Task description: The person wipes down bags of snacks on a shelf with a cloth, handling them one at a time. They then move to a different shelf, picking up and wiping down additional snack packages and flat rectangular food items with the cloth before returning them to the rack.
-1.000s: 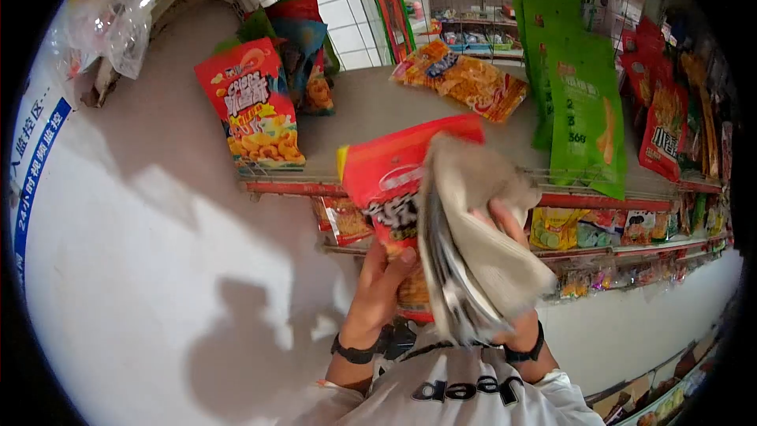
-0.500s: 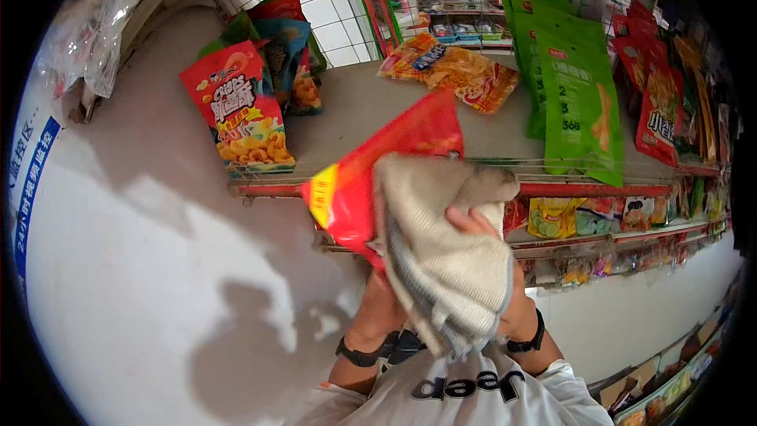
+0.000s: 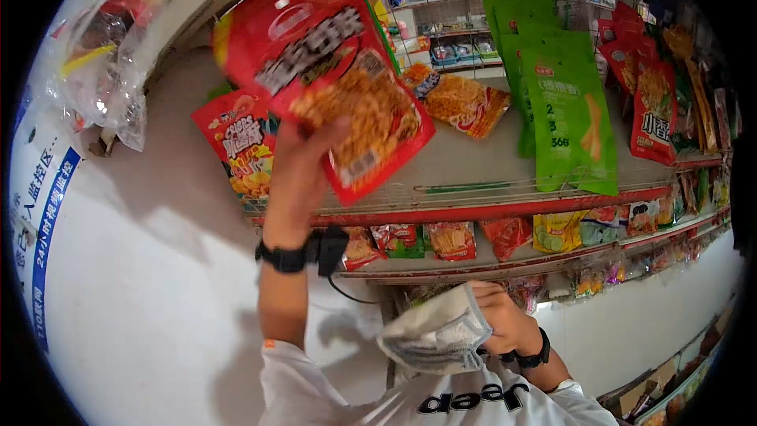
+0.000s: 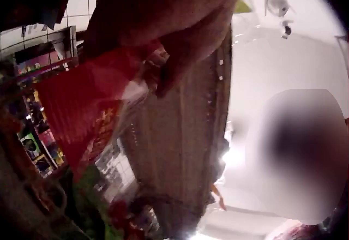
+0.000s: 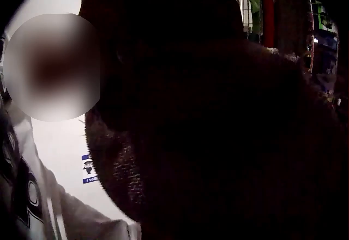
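Note:
My left hand (image 3: 296, 181) holds a red snack bag (image 3: 371, 106) by its lower left edge, thumb across the printed front. The bag is raised over the left end of the shelf, tilted, and covers much of the bags behind it. In the left wrist view the fingers (image 4: 185, 38) lie along the edge of the red bag (image 4: 87, 98). Low in front of my shirt, my right hand (image 3: 506, 319) grips a folded beige-grey cloth (image 3: 438, 331), which hangs to the left. The right wrist view is mostly dark, with some knit cloth (image 5: 128, 169) showing.
On the shelf (image 3: 465, 166) stand a red crisps bag (image 3: 240, 142) at left, an orange snack bag (image 3: 457, 99) lying flat, green bags (image 3: 572, 110) and red bags (image 3: 654, 102) at right. A red-edged lower shelf (image 3: 449, 268) holds more packets. Clear plastic (image 3: 118, 71) hangs upper left.
The left hand has carried the red bag up and left, away from the cloth, and its front now faces me. The right hand has lowered with the cloth toward the shirt.

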Available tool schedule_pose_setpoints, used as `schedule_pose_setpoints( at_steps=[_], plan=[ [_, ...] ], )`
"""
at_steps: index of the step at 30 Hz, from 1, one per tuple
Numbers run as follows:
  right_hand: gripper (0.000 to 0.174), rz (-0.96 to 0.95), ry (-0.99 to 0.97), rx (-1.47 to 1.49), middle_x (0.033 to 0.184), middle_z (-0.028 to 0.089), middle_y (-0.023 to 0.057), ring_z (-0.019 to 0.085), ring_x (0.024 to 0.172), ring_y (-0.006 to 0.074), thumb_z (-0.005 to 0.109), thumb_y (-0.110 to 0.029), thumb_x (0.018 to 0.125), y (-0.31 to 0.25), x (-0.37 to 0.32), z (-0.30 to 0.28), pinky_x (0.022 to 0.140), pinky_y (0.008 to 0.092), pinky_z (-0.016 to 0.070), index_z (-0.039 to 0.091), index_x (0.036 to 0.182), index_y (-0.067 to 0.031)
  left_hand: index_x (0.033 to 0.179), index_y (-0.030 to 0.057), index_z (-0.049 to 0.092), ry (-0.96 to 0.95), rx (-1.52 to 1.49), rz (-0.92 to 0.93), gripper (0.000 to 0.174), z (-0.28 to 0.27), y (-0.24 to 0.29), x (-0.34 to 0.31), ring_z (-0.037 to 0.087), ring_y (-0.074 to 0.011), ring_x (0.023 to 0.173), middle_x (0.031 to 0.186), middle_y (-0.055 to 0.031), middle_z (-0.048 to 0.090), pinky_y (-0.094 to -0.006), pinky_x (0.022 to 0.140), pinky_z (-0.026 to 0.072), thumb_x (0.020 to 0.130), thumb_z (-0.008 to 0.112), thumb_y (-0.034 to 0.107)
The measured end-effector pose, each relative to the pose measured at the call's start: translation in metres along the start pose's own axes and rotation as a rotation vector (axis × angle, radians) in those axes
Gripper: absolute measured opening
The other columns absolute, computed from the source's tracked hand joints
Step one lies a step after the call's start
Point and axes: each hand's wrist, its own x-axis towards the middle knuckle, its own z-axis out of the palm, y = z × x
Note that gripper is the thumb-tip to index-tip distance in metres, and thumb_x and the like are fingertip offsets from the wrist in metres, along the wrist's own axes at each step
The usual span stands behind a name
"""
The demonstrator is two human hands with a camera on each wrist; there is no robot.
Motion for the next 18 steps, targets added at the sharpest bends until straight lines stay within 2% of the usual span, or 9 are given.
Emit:
schedule_pose_setpoints(
  at_steps=[2,5,8,10,14,16,18],
  plan=[
    [0.022,-0.044,0.017,0.035,0.076,0.056,0.0166,0.051,0.075,0.035,0.051,-0.015,0.06,-0.002,0.003,0.001,0.07,0.0399,0.0391,0.054,0.073,0.0027,0.108,-0.0005,0.045,-0.133,-0.028,0.046,0.037,-0.006,-0.011,0.046,0.054,-0.0195,0.092,0.104,-0.0105,0.054,-0.0301,0.079,0.0443,0.073,0.057,-0.001],
    [0.022,-0.06,0.046,0.06,0.076,0.055,0.0165,0.05,0.074,0.0349,0.051,-0.015,0.061,-0.007,0.003,0.001,0.068,0.0393,0.0389,0.053,0.074,0.0027,0.1,-0.002,0.051,-0.052,0.207,-0.152,0.026,-0.021,-0.031,0.098,0.054,-0.0184,0.089,0.1,-0.0114,0.055,-0.0301,0.078,0.044,0.075,0.057,0.0],
    [0.023,-0.067,0.066,0.061,0.076,0.054,0.0169,0.049,0.073,0.0354,0.051,-0.015,0.062,-0.004,-0.002,-0.001,0.068,0.0394,0.0388,0.053,0.076,0.0023,0.096,-0.004,0.052,-0.043,0.144,-0.294,0.024,-0.034,-0.049,0.131,0.056,-0.0207,0.082,0.098,-0.0123,0.056,-0.0352,0.067,0.0474,0.073,0.058,-0.002],
    [0.023,-0.042,0.077,0.066,0.076,0.054,0.0171,0.048,0.072,0.0359,0.051,-0.016,0.062,-0.003,-0.006,-0.001,0.067,0.0395,0.0389,0.052,0.076,0.0023,0.089,-0.0065,0.054,-0.003,0.363,-0.307,0.019,-0.072,-0.079,0.166,0.055,-0.0219,0.074,0.092,-0.014,0.057,-0.037,0.062,0.0447,0.073,0.059,0.001],
    [0.024,-0.041,0.114,0.08,0.076,0.053,0.0175,0.046,0.071,0.0363,0.051,-0.016,0.062,-0.002,-0.013,-0.003,0.065,0.0396,0.0381,0.051,0.075,0.003,0.08,-0.0057,0.057,-0.114,0.82,-0.169,0.017,-0.061,-0.07,0.145,0.055,-0.0248,0.069,0.079,-0.016,0.059,-0.0362,0.06,0.0433,0.071,0.061,0.008],
    [0.024,-0.049,0.154,0.092,0.075,0.052,0.0176,0.046,0.07,0.0363,0.051,-0.017,0.062,0.0,-0.015,-0.001,0.064,0.0395,0.0375,0.051,0.075,0.0033,0.079,-0.0053,0.058,-0.108,1.055,-0.141,0.022,-0.061,-0.073,0.151,0.056,-0.0261,0.067,0.075,-0.0175,0.06,-0.0359,0.06,0.0433,0.068,0.064,0.013],
    [0.024,-0.036,0.114,0.077,0.075,0.052,0.0173,0.046,0.071,0.0362,0.052,-0.017,0.063,0.0,-0.019,-0.003,0.064,0.0393,0.0374,0.051,0.075,0.0033,0.08,-0.0049,0.057,-0.038,1.296,-0.156,0.03,-0.063,-0.083,0.163,0.057,-0.0273,0.068,0.074,-0.0194,0.059,-0.0358,0.06,0.044,0.064,0.067,0.019]
  ],
)
